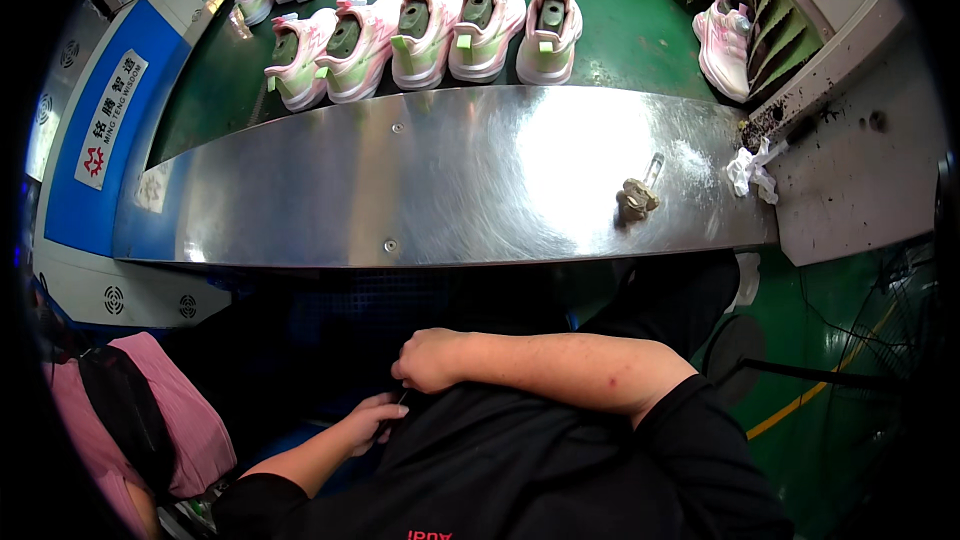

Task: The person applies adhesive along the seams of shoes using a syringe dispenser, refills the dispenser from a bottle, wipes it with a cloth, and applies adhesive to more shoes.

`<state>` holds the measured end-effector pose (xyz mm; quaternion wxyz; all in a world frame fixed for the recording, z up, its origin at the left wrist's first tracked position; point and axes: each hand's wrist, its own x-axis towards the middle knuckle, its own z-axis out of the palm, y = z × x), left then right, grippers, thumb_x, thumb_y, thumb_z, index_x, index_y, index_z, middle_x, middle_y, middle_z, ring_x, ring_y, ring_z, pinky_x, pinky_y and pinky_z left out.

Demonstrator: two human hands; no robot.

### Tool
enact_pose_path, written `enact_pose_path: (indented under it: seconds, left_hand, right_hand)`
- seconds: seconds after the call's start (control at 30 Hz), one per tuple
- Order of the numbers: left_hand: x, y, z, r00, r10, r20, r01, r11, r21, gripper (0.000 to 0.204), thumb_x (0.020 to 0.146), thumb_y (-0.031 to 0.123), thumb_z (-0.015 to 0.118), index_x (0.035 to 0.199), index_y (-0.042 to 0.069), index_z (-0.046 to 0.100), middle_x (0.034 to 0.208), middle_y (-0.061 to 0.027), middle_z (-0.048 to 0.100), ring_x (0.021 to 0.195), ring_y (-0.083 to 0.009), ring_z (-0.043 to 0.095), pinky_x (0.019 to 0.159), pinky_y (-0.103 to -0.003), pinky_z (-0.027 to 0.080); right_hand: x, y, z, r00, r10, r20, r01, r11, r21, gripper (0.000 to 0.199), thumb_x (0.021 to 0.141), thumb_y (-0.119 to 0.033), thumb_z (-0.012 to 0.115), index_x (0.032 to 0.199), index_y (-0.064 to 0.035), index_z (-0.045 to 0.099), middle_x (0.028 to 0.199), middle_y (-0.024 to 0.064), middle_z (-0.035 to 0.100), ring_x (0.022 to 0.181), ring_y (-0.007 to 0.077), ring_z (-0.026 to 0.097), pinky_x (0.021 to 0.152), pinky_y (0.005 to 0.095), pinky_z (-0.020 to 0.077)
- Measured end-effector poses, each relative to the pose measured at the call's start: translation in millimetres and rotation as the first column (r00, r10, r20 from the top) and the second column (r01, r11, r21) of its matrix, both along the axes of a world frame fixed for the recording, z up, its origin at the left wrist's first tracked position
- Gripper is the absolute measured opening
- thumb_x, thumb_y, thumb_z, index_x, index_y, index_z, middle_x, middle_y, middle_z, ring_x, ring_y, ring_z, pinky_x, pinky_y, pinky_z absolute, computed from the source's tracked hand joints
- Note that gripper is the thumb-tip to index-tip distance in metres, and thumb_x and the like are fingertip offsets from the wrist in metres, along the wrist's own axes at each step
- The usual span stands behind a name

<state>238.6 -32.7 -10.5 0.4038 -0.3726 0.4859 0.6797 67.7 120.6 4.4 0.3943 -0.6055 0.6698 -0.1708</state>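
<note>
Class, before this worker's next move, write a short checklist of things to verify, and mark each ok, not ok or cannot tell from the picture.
1. Both hands in view: ok. Left hand and right hand sit at the black shirt.
2. Hands off the steel table: ok.
3. What the fingers pinch: cannot tell.
4. Shoes lined up on the green belt: ok.
5. Brush lying on the table: ok.
6. White rag at the table's right end: ok.
</note>
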Motion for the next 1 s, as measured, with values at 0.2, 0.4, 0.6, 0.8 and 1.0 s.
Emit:
enact_pose_path:
  seconds: [0.2,0.4,0.6,0.8,1.0]
  left_hand:
    - [-12,13,-24,0.919,0.344,-0.193,-0.32,0.936,0.143,0.051,0.078,0.001,0.054,0.127,0.005,0.046,0.122,-0.0101,0.052,0.114,-0.0238,0.051,0.1,-0.035,0.041]
    - [-17,0,-17,0.959,-0.009,-0.282,-0.051,0.978,-0.203,0.054,0.078,-0.003,0.059,0.13,0.002,0.046,0.111,-0.0061,0.058,0.094,-0.0147,0.057,0.084,-0.028,0.046]
    - [-68,-25,39,0.822,-0.237,-0.518,-0.018,0.898,-0.439,0.039,0.079,0.006,0.064,0.116,-0.002,0.053,0.094,-0.0096,0.062,0.079,-0.016,0.062,0.071,-0.028,0.052]
    - [-215,30,118,0.459,-0.256,-0.851,0.002,0.958,-0.288,0.054,0.076,0.014,0.067,0.124,-0.003,0.046,0.115,-0.0129,0.055,0.107,-0.0217,0.055,0.096,-0.036,0.043]
    - [-420,119,69,0.213,-0.337,-0.917,-0.109,0.925,-0.365,0.09,0.082,0.012,0.068,0.147,-0.007,0.009,0.151,-0.0244,0.021,0.143,-0.0312,0.019,0.115,-0.038,0.015]
  right_hand:
    - [4,-2,-8,0.988,-0.103,0.116,0.114,0.989,-0.094,0.025,0.082,-0.025,0.058,0.096,-0.0086,0.071,0.092,0.0159,0.069,0.089,0.0354,0.065,0.079,0.0437,0.0508]
    - [-7,3,-9,0.976,-0.136,0.171,0.145,0.989,-0.038,0.021,0.083,-0.024,0.06,0.094,-0.0094,0.071,0.092,0.0147,0.07,0.09,0.0344,0.065,0.079,0.0428,0.0507]
    - [-33,76,28,0.911,-0.259,0.321,0.361,0.877,-0.317,0.022,0.086,-0.024,0.06,0.099,-0.0072,0.064,0.085,0.0163,0.065,0.084,0.0363,0.063,0.073,0.0446,0.0499]
    - [-63,199,117,0.806,-0.492,0.33,0.584,0.569,-0.579,0.015,0.085,-0.018,0.065,0.091,-0.0054,0.062,0.075,0.0107,0.058,0.072,0.0294,0.059,0.066,0.038,0.0493]
    - [-105,252,112,0.282,-0.894,-0.349,0.636,0.447,-0.629,0.045,0.071,-0.026,0.077,0.108,-0.0064,0.06,0.084,0.0069,0.052,0.075,0.0248,0.054,0.065,0.0346,0.0473]
